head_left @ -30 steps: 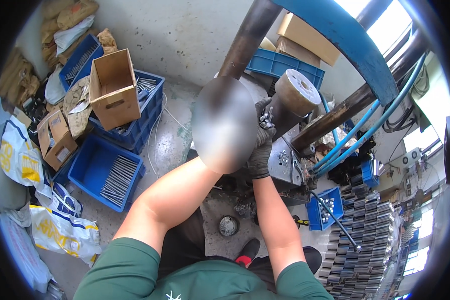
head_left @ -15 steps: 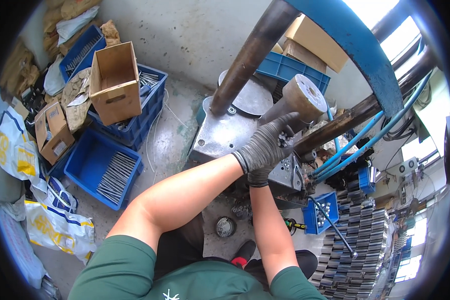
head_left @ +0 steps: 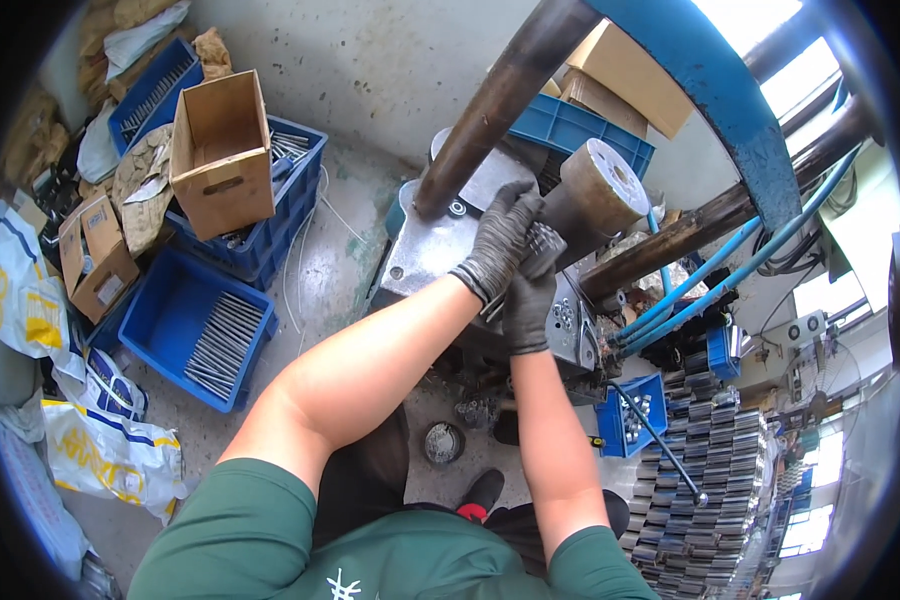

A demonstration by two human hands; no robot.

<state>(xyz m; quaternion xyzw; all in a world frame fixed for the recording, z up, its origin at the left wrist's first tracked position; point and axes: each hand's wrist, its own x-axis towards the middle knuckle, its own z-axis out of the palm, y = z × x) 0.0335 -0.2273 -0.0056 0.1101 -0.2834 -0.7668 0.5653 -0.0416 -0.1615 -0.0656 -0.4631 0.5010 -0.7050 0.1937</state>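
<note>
Both my hands wear dark grey work gloves and meet over the press's metal table (head_left: 425,250). Between them is a bundle of thin metal rods (head_left: 542,246), its blunt ends bunched together facing the press column. My left hand (head_left: 500,243) is closed round the bundle from the left. From below and to the right, my right hand (head_left: 530,312) grips the same bundle; its fingers are partly hidden. Just beyond the hands stands the thick steel press cylinder (head_left: 602,188). Several small ring-like parts (head_left: 562,314) lie on the table right of my right hand.
Steel columns (head_left: 510,95) and a blue curved frame (head_left: 705,85) rise around the table. Blue hoses (head_left: 700,290) run at right. A blue bin of rods (head_left: 155,325) and a cardboard box (head_left: 220,200) stand left. A long lever (head_left: 660,440) slopes over stacked metal parts (head_left: 700,500).
My left hand has drawn back left from beside the cylinder, its fingers now wrapped round the rods. The right hand has come up and shows more plainly. The view has shifted slightly.
</note>
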